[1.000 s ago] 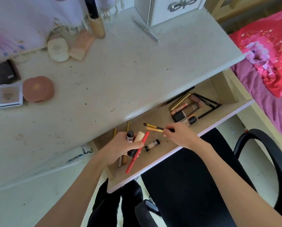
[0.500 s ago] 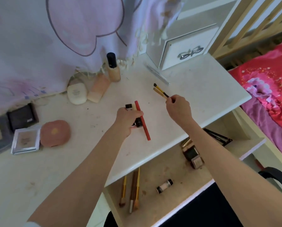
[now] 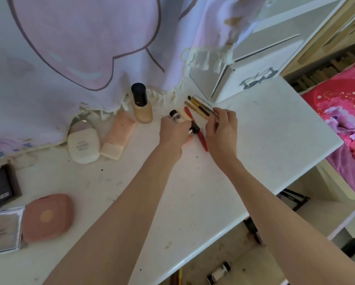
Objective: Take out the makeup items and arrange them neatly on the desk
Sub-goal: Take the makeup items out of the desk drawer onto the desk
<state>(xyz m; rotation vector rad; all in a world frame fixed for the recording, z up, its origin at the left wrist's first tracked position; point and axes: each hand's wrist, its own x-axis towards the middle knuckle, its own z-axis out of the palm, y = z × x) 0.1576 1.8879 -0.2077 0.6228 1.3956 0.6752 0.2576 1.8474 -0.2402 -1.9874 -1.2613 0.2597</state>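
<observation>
Red pencil and the small tubes came out of the drawer a second ago; now they're up at the back of the desk, just right of the foundation bottle. Both hands travelled from the drawer to the far edge near the cloth.

Left hand: fingers curled round a clear black-capped tube and a beige stick beside it, with the pencil lying under them and slanting out toward me. Can't tell if that bundle is already resting on the surface.

Right hand: pinching the handle ends of the gold brushes, bristle ends pointing back-left, alongside a silver tool lying there.

Meaning: this batch is at its drop spot, next to the row already standing there (white compact, pink tube). My read: release, straighten parallel, go back.

Drawer isn't finished; one black-capped tube and a few brush handles show at the bottom edge.
</observation>
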